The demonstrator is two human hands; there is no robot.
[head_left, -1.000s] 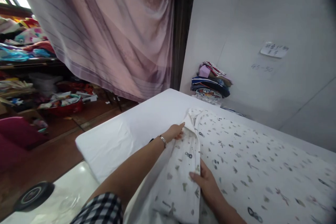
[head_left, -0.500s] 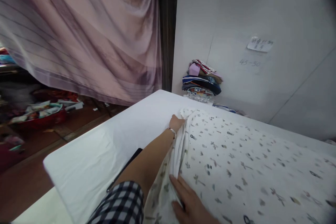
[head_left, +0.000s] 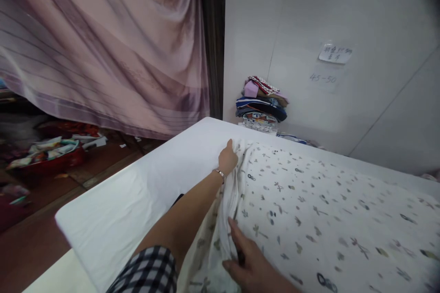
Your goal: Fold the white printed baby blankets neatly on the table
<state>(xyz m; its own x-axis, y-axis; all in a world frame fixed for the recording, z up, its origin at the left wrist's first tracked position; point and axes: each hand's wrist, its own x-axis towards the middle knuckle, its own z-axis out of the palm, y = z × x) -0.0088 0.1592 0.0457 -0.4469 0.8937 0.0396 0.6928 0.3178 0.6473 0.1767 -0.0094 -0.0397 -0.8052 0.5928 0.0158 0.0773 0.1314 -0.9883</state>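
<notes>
A white fabric printed with small grey-green plant motifs covers the right part of the white table, its left edge gathered in a long fold. At the far end of that fold, my left hand is closed on the edge, one finger sticking up; a bracelet circles the wrist. Nearer to me, my right hand rests at the same fold, with index finger and thumb apart and touching the cloth. Its other fingers are partly hidden. A dark flat item shows beside my left forearm, mostly covered by it.
The white table reaches the wall. A stack of folded cloths stands along its back edge. Paper notes hang on the wall. A pink curtain hangs at left, above a red tub of cloth pieces on the floor.
My left hand has turned, and one finger now points up beside the fold. The right index finger and thumb have spread wider. The camera view has shifted slightly.
</notes>
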